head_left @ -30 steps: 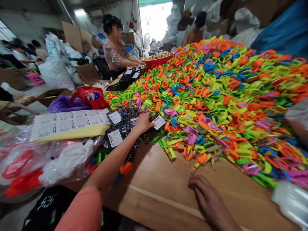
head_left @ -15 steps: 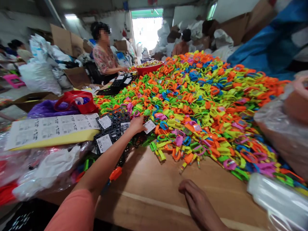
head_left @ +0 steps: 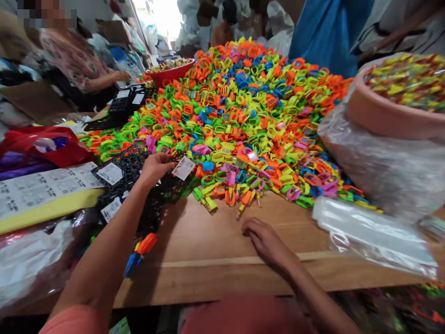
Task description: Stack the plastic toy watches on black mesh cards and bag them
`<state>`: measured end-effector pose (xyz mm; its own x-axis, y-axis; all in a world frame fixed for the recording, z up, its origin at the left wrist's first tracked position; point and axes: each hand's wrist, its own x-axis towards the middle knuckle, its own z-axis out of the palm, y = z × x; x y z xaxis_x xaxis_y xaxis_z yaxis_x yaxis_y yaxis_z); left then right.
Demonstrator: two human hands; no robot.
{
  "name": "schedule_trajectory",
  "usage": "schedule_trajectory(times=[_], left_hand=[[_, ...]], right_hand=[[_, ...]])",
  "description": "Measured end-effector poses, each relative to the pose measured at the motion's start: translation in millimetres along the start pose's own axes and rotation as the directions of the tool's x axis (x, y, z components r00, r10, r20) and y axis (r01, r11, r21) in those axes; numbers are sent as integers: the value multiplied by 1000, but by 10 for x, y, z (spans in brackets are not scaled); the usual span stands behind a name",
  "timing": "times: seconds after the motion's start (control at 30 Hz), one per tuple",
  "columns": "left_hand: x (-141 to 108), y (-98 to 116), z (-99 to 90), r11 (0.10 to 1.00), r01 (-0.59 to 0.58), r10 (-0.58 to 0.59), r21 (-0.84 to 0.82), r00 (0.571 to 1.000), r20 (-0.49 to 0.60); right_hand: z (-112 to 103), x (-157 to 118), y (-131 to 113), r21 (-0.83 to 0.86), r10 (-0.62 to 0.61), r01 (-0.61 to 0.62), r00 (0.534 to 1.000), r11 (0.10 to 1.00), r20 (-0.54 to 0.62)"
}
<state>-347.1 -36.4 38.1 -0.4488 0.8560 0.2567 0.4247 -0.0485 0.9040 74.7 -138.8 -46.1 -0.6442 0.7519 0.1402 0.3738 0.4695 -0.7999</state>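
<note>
Across wooden table (head_left: 208, 273), neon plastic bands (head_left: 236, 106) heaped; hands apart, left hand (head_left: 156, 169) on black lattice sheet (head_left: 130, 162), right hand (head_left: 266, 241) resting on tabletop.

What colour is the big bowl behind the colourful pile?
The bowl is red; it shows best in the head view.

No legible txt, tiny print on white tag (head_left: 183, 167), label sheet (head_left: 45, 191)

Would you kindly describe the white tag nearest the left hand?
On the wooden table, find the heap of coloured plastic bands. A black grid lies at its near left edge. The tag sits just past the fingertips of the left hand, apart from the grid's two other tags.
</note>
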Motion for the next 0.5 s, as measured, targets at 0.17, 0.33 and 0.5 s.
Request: schedule_trajectory(times=[0.17,0.33,0.5], left_hand=[[11,302,-297,992,-82,63,-96,980,-189],[-223,614,-474,939,-276,169,-208,892,-420],[-834,733,-215,919,-106,-1,-381,963,-271]], right_hand=[[-107,-32,83,24,56,-55,997,998,-52],[-31,-11,155,53,48,-47,999,997,-20],[86,247,-119,236,150,-108,975,966,-166]])
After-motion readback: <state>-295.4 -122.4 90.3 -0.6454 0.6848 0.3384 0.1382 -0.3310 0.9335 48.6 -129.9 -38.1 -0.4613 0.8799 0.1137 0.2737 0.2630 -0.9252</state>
